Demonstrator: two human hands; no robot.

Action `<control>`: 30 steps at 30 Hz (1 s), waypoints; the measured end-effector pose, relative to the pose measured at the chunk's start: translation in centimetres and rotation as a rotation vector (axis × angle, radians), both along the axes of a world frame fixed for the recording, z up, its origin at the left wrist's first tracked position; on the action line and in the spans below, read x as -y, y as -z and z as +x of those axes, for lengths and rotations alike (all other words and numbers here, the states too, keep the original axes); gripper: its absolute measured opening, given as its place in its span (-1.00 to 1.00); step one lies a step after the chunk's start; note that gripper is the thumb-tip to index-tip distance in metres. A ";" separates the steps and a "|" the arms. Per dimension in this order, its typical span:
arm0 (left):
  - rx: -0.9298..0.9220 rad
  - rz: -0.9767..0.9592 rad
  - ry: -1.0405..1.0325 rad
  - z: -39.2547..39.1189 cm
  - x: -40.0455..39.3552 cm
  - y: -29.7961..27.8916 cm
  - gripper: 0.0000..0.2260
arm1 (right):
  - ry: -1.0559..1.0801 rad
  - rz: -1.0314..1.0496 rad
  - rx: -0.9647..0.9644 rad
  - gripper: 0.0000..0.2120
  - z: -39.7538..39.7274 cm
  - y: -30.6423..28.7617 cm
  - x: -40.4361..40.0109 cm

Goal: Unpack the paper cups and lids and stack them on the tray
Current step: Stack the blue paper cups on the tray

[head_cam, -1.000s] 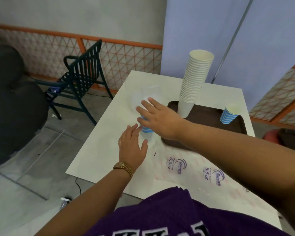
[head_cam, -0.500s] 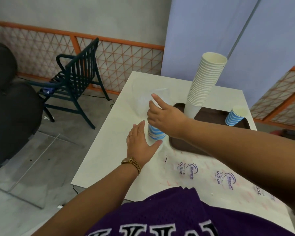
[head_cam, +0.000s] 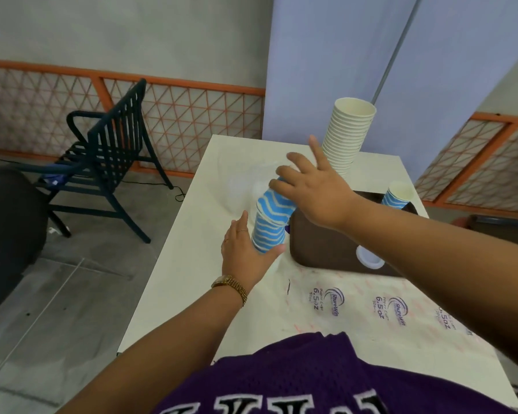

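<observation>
While a tall white stack (head_cam: pixel 346 138) and one blue cup (head_cam: pixel 396 198) already stand on the tray (head_cam: pixel 323 246), both hands grip blue cups (head_cam: pixel 269 225) just beside it: left hand (head_cam: pixel 245 252) cupping the base, right hand (head_cam: pixel 311 189) capping the top; lids remain.

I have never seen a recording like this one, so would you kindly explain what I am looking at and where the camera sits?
No machine here: a person wears a wide-angle camera on the head, looking forward and down at their own bare hands. The left hand, with a gold watch at the wrist, steadies the bottom of a short stack of blue wavy-striped cups on the white table. The right hand grips the top of that stack, which leans towards the brown tray. By the tray's far end rise a tall stack of plain cream cups and a single blue cup; a white lid lies on it. Printed wrapping covers the near table.
</observation>
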State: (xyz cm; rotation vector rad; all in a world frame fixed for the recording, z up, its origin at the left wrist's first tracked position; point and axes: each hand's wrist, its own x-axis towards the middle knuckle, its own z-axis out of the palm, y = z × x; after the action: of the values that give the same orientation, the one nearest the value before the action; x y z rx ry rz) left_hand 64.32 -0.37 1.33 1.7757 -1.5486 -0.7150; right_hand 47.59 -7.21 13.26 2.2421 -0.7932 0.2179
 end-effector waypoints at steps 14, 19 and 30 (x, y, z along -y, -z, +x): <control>-0.175 -0.061 0.030 -0.9 2.9 0.5 -0.42 | 0.461 1.098 1.762 -0.30 -5.2 6.6 -2.7; -0.164 -0.058 -0.011 -1.8 4.2 0.7 -0.42 | 0.272 1.252 2.221 -0.21 -7.5 8.8 -2.7; -0.135 -0.115 -0.111 -4.3 5.5 1.5 -0.52 | 0.807 0.747 1.998 -0.31 -19.5 9.3 3.1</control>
State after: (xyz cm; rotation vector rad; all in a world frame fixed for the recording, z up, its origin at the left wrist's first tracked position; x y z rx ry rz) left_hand 60.05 -5.83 -0.13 1.6790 -1.3633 -0.6635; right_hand 28.13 -10.33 3.96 1.2349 -2.9267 2.0920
